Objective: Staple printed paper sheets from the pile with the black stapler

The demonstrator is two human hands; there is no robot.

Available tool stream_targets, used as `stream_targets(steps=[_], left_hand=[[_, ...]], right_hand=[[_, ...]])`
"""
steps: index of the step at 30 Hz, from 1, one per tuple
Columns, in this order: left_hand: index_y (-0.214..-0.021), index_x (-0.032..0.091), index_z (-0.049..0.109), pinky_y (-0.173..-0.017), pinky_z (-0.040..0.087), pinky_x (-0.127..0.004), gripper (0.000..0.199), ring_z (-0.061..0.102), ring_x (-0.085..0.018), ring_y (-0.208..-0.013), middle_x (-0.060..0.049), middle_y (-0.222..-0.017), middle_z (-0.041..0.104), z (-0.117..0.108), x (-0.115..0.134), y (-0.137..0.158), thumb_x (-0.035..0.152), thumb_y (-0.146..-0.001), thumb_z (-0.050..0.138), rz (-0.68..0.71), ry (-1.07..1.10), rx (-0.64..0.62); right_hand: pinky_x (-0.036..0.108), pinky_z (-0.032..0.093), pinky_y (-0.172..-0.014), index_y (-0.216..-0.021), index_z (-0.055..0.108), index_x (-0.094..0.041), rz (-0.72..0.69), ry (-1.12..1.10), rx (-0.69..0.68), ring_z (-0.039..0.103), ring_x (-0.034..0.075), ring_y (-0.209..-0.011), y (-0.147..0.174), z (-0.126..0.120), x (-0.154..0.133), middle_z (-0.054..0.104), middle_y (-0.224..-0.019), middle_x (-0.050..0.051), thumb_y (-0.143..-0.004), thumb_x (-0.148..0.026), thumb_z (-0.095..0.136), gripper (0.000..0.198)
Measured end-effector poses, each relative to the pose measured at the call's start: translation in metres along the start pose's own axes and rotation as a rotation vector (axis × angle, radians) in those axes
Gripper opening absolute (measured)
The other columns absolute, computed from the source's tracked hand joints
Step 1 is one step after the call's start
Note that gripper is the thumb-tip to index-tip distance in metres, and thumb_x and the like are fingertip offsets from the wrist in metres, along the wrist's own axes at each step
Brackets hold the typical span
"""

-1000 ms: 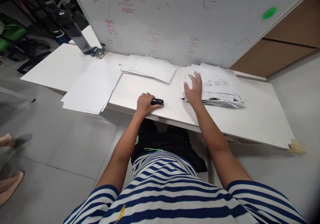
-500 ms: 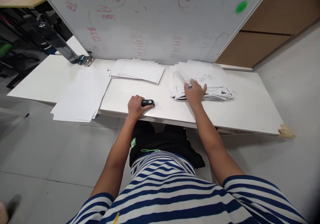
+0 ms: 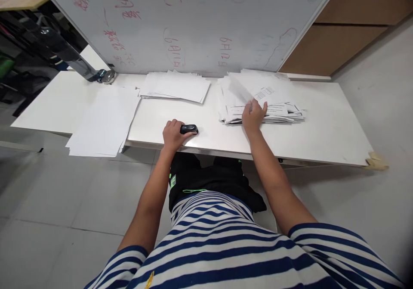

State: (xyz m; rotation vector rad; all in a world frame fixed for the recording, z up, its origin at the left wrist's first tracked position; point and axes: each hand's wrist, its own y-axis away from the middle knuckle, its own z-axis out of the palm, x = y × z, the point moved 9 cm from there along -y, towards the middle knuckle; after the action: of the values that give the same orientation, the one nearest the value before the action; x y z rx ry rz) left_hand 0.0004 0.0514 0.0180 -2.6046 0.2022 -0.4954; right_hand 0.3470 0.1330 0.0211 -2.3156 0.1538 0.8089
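Note:
My left hand (image 3: 173, 135) is closed around a black stapler (image 3: 189, 128) that rests on the white table near its front edge. Over the front of a messy paper stack (image 3: 277, 84) on the right, my right hand (image 3: 254, 116) has its fingers bent and pinched on a sheet of paper (image 3: 240, 90). That sheet is lifted and slanted up off the stack. Printed text shows on some papers beneath the hand. Behind the stapler lies a second paper pile (image 3: 174, 86), against the whiteboard.
A white table (image 3: 332, 125) runs across the view. Several blank sheets (image 3: 100, 121) overhang its front edge at left. A whiteboard (image 3: 193, 22) with red writing stands behind. A dark transparent cylindrical object (image 3: 69, 52) leans at the left. Brown boxes (image 3: 351, 43) stand at back right.
My right hand's fingers have drawn together on a sheet, which now rises at a slant. My left hand stays on the stapler. The camera view has shifted slightly.

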Motion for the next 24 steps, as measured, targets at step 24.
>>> stream_targets(steps=[24], left_hand=[[-0.089,0.023,0.061,-0.071,0.042,-0.036,0.05,0.056,-0.027,-0.089,-0.009,-0.091,0.064,-0.002,0.001,0.001,0.064,-0.07,0.081,-0.002,0.026,0.01]], right_hand=[[0.072,0.009,-0.12,-0.105,0.07,-0.021,-0.099,0.129,-0.071,0.063,0.028,-0.125,0.007,0.003,-0.02,0.075,-0.115,0.011,-0.1,-0.03,0.034,0.037]])
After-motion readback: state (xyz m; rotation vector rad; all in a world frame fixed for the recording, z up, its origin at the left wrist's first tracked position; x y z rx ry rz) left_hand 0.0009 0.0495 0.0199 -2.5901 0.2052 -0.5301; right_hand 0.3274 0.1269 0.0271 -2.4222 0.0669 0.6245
